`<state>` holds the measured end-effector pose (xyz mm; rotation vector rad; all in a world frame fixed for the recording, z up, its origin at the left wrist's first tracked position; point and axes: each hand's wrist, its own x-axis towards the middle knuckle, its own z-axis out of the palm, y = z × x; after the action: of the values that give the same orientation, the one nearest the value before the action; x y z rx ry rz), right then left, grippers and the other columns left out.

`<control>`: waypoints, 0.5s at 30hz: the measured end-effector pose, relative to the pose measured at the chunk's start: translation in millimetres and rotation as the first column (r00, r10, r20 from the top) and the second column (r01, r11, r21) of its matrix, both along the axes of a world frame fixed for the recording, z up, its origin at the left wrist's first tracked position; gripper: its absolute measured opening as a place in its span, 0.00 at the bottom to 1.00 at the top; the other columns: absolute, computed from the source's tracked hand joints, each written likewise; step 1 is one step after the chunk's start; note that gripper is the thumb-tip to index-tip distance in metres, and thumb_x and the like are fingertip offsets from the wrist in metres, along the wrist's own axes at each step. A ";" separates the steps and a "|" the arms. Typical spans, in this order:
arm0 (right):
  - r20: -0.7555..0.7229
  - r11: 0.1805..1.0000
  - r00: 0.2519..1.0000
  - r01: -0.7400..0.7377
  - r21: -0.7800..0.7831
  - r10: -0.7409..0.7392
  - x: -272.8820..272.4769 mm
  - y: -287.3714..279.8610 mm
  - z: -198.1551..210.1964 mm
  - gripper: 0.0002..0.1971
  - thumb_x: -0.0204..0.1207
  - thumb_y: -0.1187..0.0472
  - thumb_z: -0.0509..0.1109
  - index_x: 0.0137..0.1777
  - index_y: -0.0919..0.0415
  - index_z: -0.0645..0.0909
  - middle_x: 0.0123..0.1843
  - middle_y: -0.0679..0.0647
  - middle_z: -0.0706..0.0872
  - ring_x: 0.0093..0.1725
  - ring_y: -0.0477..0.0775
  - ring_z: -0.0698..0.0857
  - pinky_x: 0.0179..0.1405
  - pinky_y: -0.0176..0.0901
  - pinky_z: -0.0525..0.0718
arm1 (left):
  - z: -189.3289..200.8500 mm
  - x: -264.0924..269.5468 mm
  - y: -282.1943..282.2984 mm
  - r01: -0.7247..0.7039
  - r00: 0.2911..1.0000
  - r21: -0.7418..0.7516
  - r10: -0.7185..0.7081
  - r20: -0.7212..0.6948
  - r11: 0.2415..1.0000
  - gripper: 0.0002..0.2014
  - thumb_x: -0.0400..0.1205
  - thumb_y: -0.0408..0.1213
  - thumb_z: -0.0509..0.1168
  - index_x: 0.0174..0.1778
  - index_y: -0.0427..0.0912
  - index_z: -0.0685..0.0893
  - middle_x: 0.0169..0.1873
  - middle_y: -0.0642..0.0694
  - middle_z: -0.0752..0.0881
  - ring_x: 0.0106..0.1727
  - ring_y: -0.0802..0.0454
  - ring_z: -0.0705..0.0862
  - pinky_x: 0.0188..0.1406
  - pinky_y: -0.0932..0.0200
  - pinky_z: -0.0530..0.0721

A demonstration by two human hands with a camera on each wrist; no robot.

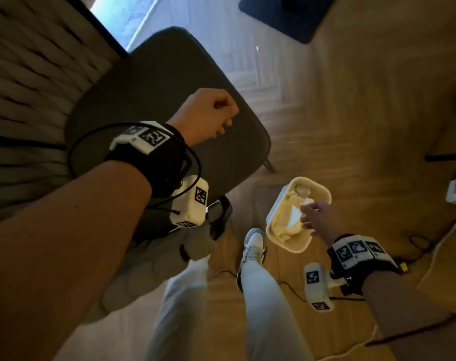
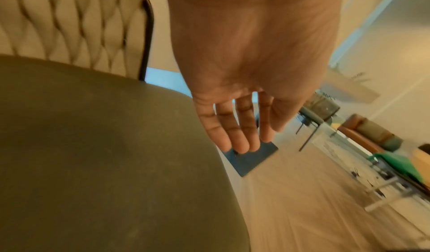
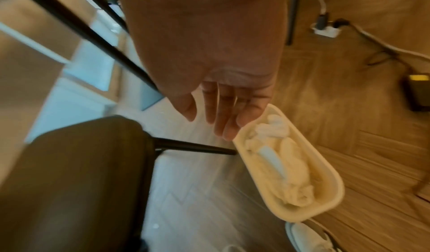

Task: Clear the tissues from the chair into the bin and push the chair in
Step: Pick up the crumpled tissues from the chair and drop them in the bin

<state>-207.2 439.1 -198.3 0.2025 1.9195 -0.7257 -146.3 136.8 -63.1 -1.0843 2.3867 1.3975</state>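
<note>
1. While the person stands beside it, the chair (image 1: pixel 154 100) shows a dark seat w/ nothing lying on it; its quilted beige backrest (image 2: pixel 69 22) rises at the far side of the seat.
2. Left hand (image 1: pixel 206 115): held above the seat, not touching it. Wrist view shows fingers (image 2: pixel 232 130) relaxed, slightly bent, thumb apart, holding nothing; head view foreshortens them into a loose curl.
3. Right hand (image 1: pixel 318 217): over the near rim of the bin (image 1: pixel 323 194), palm down. Fingers (image 3: pixel 225 114) straight, slightly spread, nothing between them.
4. Bin: cream, oblong, standing on the wood floor (image 1: pixel 378 100) just right of the chair's front corner, near one dark chair leg (image 3: pixel 197 147).
5. Tissues (image 3: pixel 286 164): crumpled white, lying inside the bin, filling most of its length.
6. Shoe (image 1: pixel 253 246): white, on the floor just beside the bin's near end; pale trouser legs below it in frame.
7. Background: power strip (image 3: pixel 325 29) w/ cables on the floor right of the bin; dark mat (image 1: pixel 287 16) farther off. Motion blur softens edges in all views.
</note>
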 end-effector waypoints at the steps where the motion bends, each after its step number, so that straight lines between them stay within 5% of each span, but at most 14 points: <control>1: -0.033 0.999 0.999 -0.038 -0.032 0.037 -0.3 -11.8 22.4 0.07 0.80 0.58 0.66 0.40 0.57 0.75 0.36 0.59 0.84 0.30 0.53 0.81 0.26 0.40 0.74 | 17.0 16.4 -3.8 -0.025 1.000 -0.012 0.025 -0.005 1.000 0.06 0.83 0.41 0.62 0.46 0.49 0.84 0.36 0.49 0.86 0.34 0.55 0.84 0.36 0.60 0.84; 4: -0.088 0.984 0.985 -0.156 -0.088 0.149 5.0 -45.8 87.4 0.06 0.79 0.53 0.66 0.42 0.53 0.77 0.40 0.59 0.88 0.35 0.54 0.85 0.33 0.44 0.79 | 70.6 76.1 -17.7 -0.093 0.995 -0.086 0.094 0.015 0.992 0.06 0.84 0.42 0.61 0.49 0.49 0.84 0.39 0.49 0.86 0.37 0.59 0.84 0.37 0.66 0.80; 7: -0.197 0.947 0.948 -0.281 -0.154 0.250 17.7 -83.7 151.6 0.08 0.80 0.54 0.64 0.41 0.55 0.78 0.42 0.62 0.87 0.39 0.58 0.85 0.36 0.49 0.80 | 126.1 149.8 -34.2 -0.247 0.969 -0.120 0.246 -0.020 0.962 0.06 0.85 0.41 0.60 0.49 0.48 0.83 0.40 0.48 0.86 0.38 0.57 0.84 0.40 0.61 0.83; 11: -0.335 0.865 0.870 -0.448 -0.227 0.362 50.8 -128.3 218.6 0.09 0.82 0.58 0.63 0.51 0.62 0.81 0.42 0.59 0.85 0.35 0.49 0.82 0.32 0.36 0.76 | 188.5 250.4 -43.9 -0.499 0.864 -0.168 0.473 -0.173 0.850 0.07 0.84 0.39 0.62 0.48 0.44 0.85 0.35 0.47 0.86 0.33 0.60 0.83 0.42 0.62 0.83; 15: -0.363 0.770 0.791 -0.591 -0.241 0.493 109.5 -172.4 262.6 0.07 0.82 0.55 0.64 0.54 0.55 0.80 0.45 0.53 0.86 0.42 0.48 0.84 0.43 0.40 0.81 | 229.8 351.8 -35.4 -0.707 0.703 -0.143 0.664 -0.256 0.693 0.09 0.82 0.36 0.63 0.38 0.51 0.85 0.32 0.47 0.86 0.33 0.52 0.82 0.42 0.55 0.83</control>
<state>-97.7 266.7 64.3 -0.7017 1.9304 -0.6911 205.5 101.4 166.7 -2.1899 2.4093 1.4695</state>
